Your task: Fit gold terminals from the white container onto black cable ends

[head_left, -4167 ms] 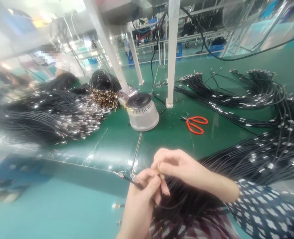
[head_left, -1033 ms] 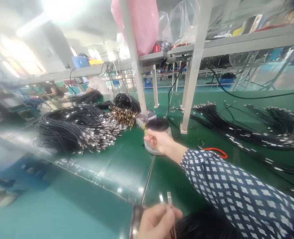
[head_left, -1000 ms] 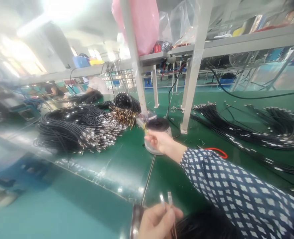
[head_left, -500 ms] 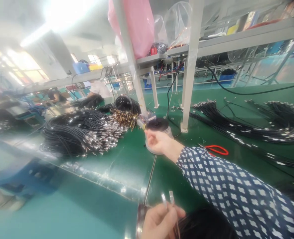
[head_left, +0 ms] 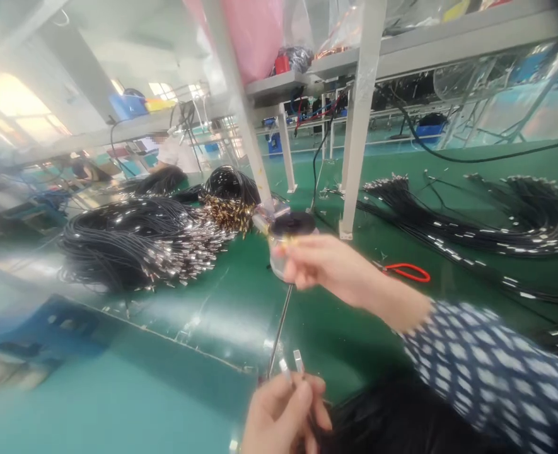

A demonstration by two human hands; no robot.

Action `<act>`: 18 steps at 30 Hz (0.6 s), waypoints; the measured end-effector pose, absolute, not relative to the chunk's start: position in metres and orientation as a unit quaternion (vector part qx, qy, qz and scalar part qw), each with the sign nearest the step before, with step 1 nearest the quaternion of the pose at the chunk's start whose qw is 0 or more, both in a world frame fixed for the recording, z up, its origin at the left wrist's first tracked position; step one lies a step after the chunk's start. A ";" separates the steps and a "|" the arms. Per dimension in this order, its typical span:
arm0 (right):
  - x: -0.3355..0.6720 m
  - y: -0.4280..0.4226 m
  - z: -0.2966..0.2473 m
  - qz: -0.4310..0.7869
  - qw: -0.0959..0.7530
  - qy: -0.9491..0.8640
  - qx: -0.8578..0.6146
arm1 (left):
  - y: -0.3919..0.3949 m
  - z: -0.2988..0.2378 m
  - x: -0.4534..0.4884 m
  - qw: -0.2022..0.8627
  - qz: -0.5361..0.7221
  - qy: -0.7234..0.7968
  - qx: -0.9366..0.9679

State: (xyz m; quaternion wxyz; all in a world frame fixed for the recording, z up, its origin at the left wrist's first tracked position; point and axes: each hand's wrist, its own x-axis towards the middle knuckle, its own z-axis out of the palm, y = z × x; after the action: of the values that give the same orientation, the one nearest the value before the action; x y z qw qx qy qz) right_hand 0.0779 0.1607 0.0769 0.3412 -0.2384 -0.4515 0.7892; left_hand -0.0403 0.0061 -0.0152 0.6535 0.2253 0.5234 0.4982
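Note:
At the bottom centre, my left hand [head_left: 285,410] is closed around two cable ends [head_left: 297,360] whose flat silver metal tips point up, slightly apart. Higher up, my right hand [head_left: 314,261] is pinched, with a small yellowish piece [head_left: 289,241] at its fingertips, blurred by motion. Right behind those fingers stands a round white device [head_left: 279,261] with a black disc top [head_left: 292,222], partly hidden by the hand. A mass of black cable [head_left: 383,419] lies below my right sleeve, beside my left hand.
Black cable bundles with silver tips [head_left: 188,246] lie on the green table at left, a gold-tipped coil [head_left: 229,211] behind them. More cables [head_left: 472,236] spread at right. Red-handled cutters [head_left: 408,272] lie near my right wrist. White shelf posts [head_left: 361,126] rise from the table.
My right hand has drawn back slightly from the device's top toward me, and the yellowish piece now shows at its fingertips. My left hand still holds the cable ends. The view has shifted a little.

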 end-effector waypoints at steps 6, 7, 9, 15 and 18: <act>0.134 0.102 0.041 0.672 0.161 -0.642 -0.333 | 0.002 -0.013 -0.041 0.586 0.499 0.563 0.303; 0.138 0.096 0.042 0.663 0.143 -0.650 -0.344 | 0.001 -0.011 -0.040 0.578 0.495 0.567 0.316; 0.143 0.087 0.048 0.634 0.116 -0.671 -0.367 | 0.001 -0.006 -0.039 0.571 0.482 0.573 0.338; 0.139 0.078 0.070 0.497 0.074 -0.772 -0.389 | -0.004 0.006 -0.038 0.556 0.444 0.583 0.393; 0.135 0.074 0.075 0.448 0.059 -0.804 -0.387 | -0.006 0.010 -0.037 0.537 0.427 0.596 0.418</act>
State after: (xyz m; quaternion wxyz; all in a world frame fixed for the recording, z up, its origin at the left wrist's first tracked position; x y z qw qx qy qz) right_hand 0.1345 0.0741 0.0752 0.0587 -0.3871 -0.8037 0.4481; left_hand -0.0373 -0.0057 0.0099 0.5373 0.4178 0.5955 0.4266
